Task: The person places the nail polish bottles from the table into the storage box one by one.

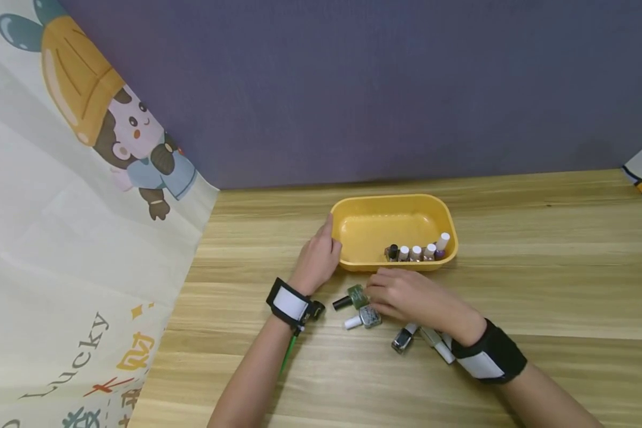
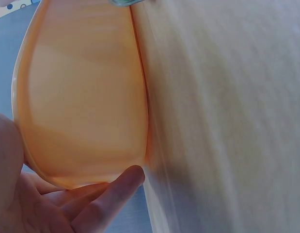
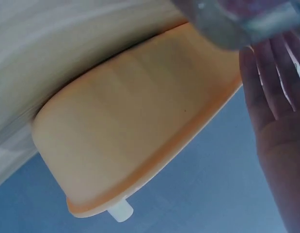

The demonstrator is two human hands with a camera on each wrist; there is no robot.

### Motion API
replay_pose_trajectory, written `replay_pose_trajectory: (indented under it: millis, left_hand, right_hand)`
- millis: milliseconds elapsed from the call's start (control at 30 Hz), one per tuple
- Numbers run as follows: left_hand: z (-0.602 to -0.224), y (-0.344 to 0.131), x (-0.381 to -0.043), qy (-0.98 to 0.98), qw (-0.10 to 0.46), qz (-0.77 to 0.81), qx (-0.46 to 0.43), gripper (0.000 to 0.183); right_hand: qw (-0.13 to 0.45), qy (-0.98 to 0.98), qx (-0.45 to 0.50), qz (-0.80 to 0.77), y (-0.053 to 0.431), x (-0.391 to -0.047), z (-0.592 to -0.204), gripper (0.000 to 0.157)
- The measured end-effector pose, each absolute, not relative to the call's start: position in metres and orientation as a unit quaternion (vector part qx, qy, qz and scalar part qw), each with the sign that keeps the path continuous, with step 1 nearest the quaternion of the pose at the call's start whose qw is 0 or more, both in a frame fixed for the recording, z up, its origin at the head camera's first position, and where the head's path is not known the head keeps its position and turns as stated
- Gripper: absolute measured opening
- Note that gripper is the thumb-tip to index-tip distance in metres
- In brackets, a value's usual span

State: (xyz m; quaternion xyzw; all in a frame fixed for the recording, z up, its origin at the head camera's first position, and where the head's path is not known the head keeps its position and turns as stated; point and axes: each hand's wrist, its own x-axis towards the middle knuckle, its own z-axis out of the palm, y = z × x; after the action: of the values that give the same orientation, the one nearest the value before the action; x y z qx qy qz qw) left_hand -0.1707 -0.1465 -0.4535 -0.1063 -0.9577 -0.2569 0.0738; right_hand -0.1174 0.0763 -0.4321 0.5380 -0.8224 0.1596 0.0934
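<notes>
My left hand (image 1: 317, 257) grips the left end of a yellow plastic basket (image 1: 385, 201), its fingers against the end wall in the left wrist view. Several nail polish bottles (image 1: 416, 254) stand along the basket's near wall, mostly white-capped, one black-capped. Just in front of the basket, my right hand (image 1: 414, 297) hovers over the table, fingers extended in the right wrist view. By its fingertips lie a green nail polish bottle (image 1: 358, 295) with a black cap and a glittery grey nail polish bottle (image 1: 370, 317) with a white cap. A blurred bottle partly hides the right fingers in the right wrist view.
Under my right wrist lie a dark nail polish bottle (image 1: 403, 339) and a pale nail polish bottle (image 1: 436, 343). The wooden table (image 1: 556, 267) meets a blue-purple panel (image 1: 380, 89) at the back. A printed white cloth (image 1: 59, 226) borders the left side.
</notes>
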Motion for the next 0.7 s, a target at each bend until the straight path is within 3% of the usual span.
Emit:
replay_pose_trajectory:
  millis: [267, 700]
  left_hand:
    - [-0.4535, -0.1474, -0.171, -0.958, 0.072, -0.255, -0.107, 0.059]
    - [-0.4524, -0.1469, -0.1712, -0.959, 0.067, -0.255, -0.105, 0.06]
  right_hand:
    - [0.031, -0.825, 0.548, 0.136, 0.0772, -0.1151, -0.4374, 0.031]
    - [0.006, -0.828, 0.539, 0.156, 0.0755, -0.1142, -0.4405, 0.015]
